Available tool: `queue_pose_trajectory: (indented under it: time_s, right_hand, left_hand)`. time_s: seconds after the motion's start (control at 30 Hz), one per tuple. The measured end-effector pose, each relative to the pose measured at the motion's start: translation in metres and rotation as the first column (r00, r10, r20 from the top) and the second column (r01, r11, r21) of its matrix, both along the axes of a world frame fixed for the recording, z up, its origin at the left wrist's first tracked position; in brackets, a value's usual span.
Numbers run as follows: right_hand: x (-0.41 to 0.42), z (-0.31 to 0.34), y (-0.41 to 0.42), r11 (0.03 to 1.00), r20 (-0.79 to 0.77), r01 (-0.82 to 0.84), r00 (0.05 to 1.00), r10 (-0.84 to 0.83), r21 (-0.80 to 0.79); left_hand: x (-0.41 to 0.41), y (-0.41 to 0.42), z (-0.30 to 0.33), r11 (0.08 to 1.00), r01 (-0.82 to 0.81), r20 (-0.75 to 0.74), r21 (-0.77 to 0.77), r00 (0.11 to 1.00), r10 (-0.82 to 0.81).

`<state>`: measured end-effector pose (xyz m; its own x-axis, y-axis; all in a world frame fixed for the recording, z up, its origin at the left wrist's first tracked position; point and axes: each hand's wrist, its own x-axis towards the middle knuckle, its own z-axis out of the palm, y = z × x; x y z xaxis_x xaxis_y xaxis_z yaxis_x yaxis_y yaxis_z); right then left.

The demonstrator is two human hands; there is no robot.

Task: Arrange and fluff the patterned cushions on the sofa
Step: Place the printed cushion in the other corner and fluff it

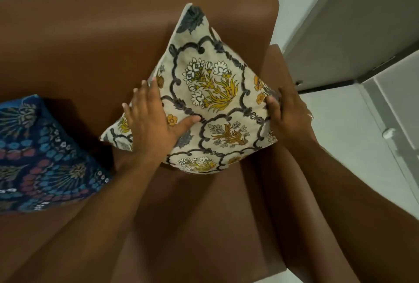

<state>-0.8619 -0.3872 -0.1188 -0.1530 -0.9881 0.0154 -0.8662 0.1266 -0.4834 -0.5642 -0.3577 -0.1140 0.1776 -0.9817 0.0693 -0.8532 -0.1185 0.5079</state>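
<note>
A cream cushion [210, 92] with yellow flowers and dark grey scrollwork stands on one corner on the brown sofa [90, 44], leaning toward the backrest at the sofa's right end. My left hand [149, 122] lies flat against its left side, fingers spread, thumb across the front. My right hand [288, 115] clasps its right corner beside the armrest. A dark blue cushion [43, 158] with blue and red floral print lies on the seat at the left edge of the view, partly cut off.
The sofa's right armrest [278, 74] sits just behind my right hand. Beyond it are a pale tiled floor [353, 128] and a grey door or panel [362, 22]. A white wall runs behind the backrest.
</note>
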Motion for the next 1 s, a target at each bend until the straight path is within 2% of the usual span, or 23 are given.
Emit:
queue_pose_trajectory:
  time_s: [0.1,0.13,0.17,0.23,0.37,0.47,0.53,0.63,0.77,0.9,1.0]
  right_hand:
    - [0.018,0.011,0.005,0.987,0.045,-0.08,0.995,0.087,-0.14]
    - [0.027,0.009,0.005,0.981,0.021,-0.134,0.99,0.138,-0.141]
    - [0.033,0.003,0.005,0.978,-0.027,-0.173,0.985,0.171,-0.113]
    - [0.032,-0.014,0.004,0.99,-0.109,-0.136,0.985,0.133,-0.025]
    - [0.013,-0.016,0.003,0.994,-0.1,-0.078,0.991,0.086,0.082]
    - [0.018,0.002,0.006,0.997,-0.039,-0.071,0.997,0.07,-0.012]
    - [0.029,0.009,0.008,0.99,0.004,-0.119,0.993,0.119,-0.08]
    - [0.042,0.006,-0.004,0.982,-0.014,-0.171,0.985,0.171,-0.084]
    - [0.024,-0.002,-0.012,0.976,-0.007,-0.126,0.992,0.127,-0.179]
    - [0.016,-0.002,-0.009,0.972,-0.106,-0.17,0.982,0.154,-0.162]
    - [0.042,0.012,-0.009,0.948,-0.055,-0.152,0.988,0.142,-0.28]
  left_hand:
    - [0.001,0.0,0.004,0.999,0.026,-0.001,-0.029,1.0,-0.026]
    - [0.0,-0.001,0.002,0.999,0.03,0.014,-0.044,0.999,-0.03]
    - [-0.002,-0.004,0.0,0.998,0.033,0.031,-0.05,0.999,-0.032]
    - [-0.005,-0.009,-0.005,0.998,0.068,0.059,-0.014,0.996,-0.067]
    - [-0.007,-0.013,-0.002,0.995,0.094,0.071,0.028,0.993,-0.096]
    - [-0.007,-0.011,0.008,0.998,0.055,0.019,0.005,0.998,-0.055]
    - [-0.006,-0.008,0.014,1.0,0.015,-0.023,-0.025,1.0,-0.015]
    - [-0.013,-0.013,0.018,0.999,-0.004,-0.075,-0.032,0.997,0.001]
    - [-0.034,-0.019,0.016,0.997,0.045,-0.025,-0.063,0.999,-0.047]
    - [-0.019,-0.024,0.011,0.994,0.075,0.041,-0.086,0.997,-0.072]
    - [-0.008,-0.011,0.012,0.99,0.059,0.055,-0.127,0.997,-0.052]
